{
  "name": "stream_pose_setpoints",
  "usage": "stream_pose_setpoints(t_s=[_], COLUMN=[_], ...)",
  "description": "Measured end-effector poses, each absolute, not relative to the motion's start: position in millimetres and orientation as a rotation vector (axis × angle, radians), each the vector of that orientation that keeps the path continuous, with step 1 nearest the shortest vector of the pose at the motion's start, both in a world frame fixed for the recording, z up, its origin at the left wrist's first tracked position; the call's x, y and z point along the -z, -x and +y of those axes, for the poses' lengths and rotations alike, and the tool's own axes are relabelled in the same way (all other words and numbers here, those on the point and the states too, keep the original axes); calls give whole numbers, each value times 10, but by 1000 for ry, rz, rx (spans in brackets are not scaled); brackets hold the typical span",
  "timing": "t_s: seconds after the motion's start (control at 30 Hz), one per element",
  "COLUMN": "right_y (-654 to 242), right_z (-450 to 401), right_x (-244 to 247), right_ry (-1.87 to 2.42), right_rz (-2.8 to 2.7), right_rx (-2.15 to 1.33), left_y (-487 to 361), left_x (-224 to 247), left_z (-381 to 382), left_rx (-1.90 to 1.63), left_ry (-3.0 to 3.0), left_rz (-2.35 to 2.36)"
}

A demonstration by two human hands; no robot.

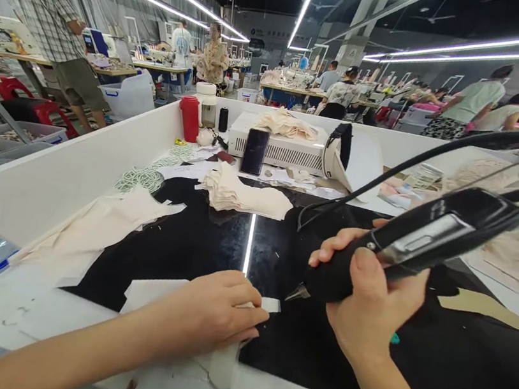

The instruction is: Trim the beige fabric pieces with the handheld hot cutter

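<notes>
My right hand (372, 300) is wrapped round a black corded handheld tool (429, 225) with a pointed metal tip. The tip hangs just right of a white fabric piece (156, 289), apart from it. Bent fingers of my left hand (224, 309) press that piece down on the black mat (296, 348) and hide part of it. Below this hand a pale translucent strip (222, 369) sticks out over the mat's front edge. A stack of cream fabric pieces (245, 194) lies farther back on the mat.
More cream fabric (105, 224) lies at the left. Behind stand a phone (254, 152), a white vented box (289, 150) and a red cup (189, 119). A tan strip (485, 307) lies at the right. The tool's black cable (404, 160) arches over the right side.
</notes>
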State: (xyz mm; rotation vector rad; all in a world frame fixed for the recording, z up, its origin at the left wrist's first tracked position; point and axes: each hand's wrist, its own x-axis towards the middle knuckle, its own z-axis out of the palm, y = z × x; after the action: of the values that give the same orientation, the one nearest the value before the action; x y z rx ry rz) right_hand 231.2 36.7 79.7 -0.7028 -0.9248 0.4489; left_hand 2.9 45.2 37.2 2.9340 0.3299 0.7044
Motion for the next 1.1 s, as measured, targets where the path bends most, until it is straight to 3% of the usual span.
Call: stream_pose_setpoints(t_s=[1.1], right_y=[-2205], right_z=[303], right_x=[-705], right_ry=[660], right_rz=[-1013], right_rx=[-495], left_y=[-156], left_x=[-96], left_z=[462], left_rx=[-591], left_ry=[-3015], left_rz=[483])
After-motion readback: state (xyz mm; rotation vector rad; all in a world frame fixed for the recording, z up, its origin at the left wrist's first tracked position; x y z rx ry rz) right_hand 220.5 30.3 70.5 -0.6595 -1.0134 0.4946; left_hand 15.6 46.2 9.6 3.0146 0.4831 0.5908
